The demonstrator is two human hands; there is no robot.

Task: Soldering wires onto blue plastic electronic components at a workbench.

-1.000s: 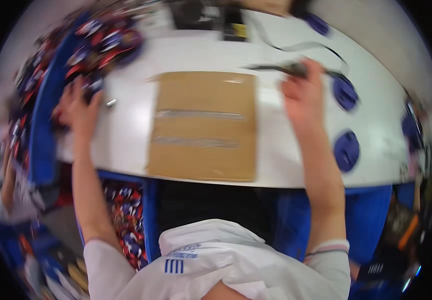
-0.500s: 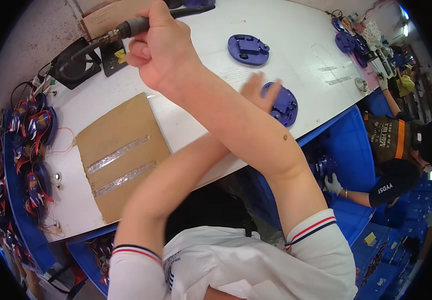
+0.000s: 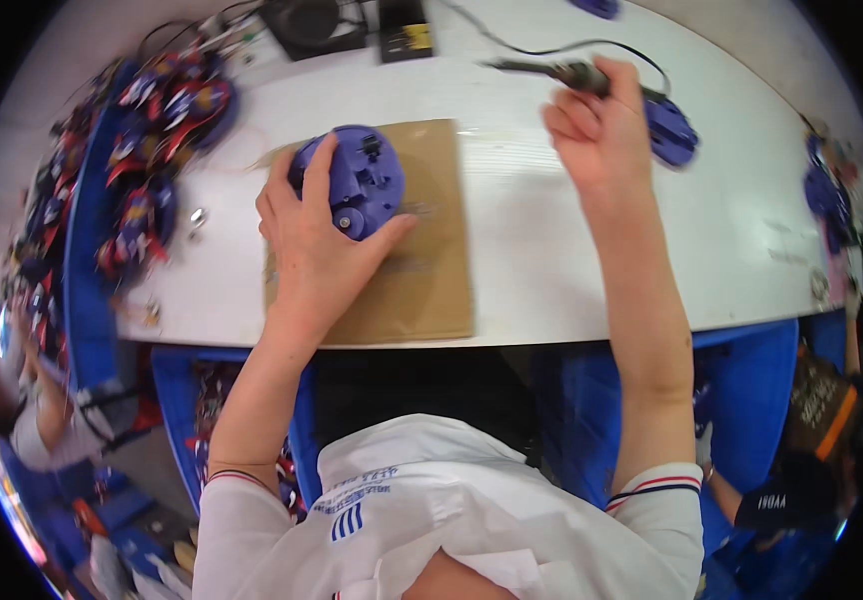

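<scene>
My left hand [image 3: 317, 235] grips a purple oval plastic housing [image 3: 384, 178] from above, thumb at its near right edge and fingers over its left side. The housing's moulded inner side faces up, with small dark parts and a round post. Beneath it lies a brown cardboard sheet [image 3: 432, 290] with strips of clear tape. Raised over the table to the right, my right hand [image 3: 602, 130] is closed around a dark corded tool [image 3: 577, 75] with a tapered tip pointing left. The tool is blurred, and I cannot tell its exact kind. Another purple housing [image 3: 672, 132] lies just beyond that hand.
A blue bin [image 3: 92, 250] of purple and red wired parts stands at the left. Behind the cardboard are a black fan-like unit [image 3: 314, 25] and a black box [image 3: 404, 30]. A black cable [image 3: 572, 45] loops across the table. Co-workers are at both sides.
My arms have uncrossed. My left hand has moved left and now holds a purple housing over the cardboard. My right hand has swung right with the tool.
</scene>
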